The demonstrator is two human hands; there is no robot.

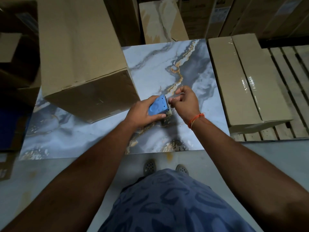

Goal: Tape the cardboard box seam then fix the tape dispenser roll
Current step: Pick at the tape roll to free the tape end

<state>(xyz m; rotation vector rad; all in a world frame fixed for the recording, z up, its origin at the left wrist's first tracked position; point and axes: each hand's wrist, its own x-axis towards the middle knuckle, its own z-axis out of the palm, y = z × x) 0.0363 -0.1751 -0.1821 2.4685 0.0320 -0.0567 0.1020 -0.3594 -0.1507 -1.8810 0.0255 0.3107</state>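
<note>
A blue tape dispenser (pixel 158 107) is held above the marbled surface (pixel 150 67), and my left hand (pixel 142 113) wraps around its body from the left. My right hand (pixel 184 101) is just to its right, with thumb and fingertips pinched together at the dispenser's front end, apparently on the clear tape end, which is barely visible. A large cardboard box (pixel 80 52) stands on the surface to the left of both hands, its near side wall facing me. The box's seam is hard to make out from this angle.
A long flat carton (pixel 242 84) wrapped with clear tape lies on a slatted pallet (pixel 287 128) at the right. More cartons (pixel 160 20) stand stacked behind the surface. Dark boxes (pixel 15 67) sit at the far left. My feet (pixel 165 167) are on the grey floor below.
</note>
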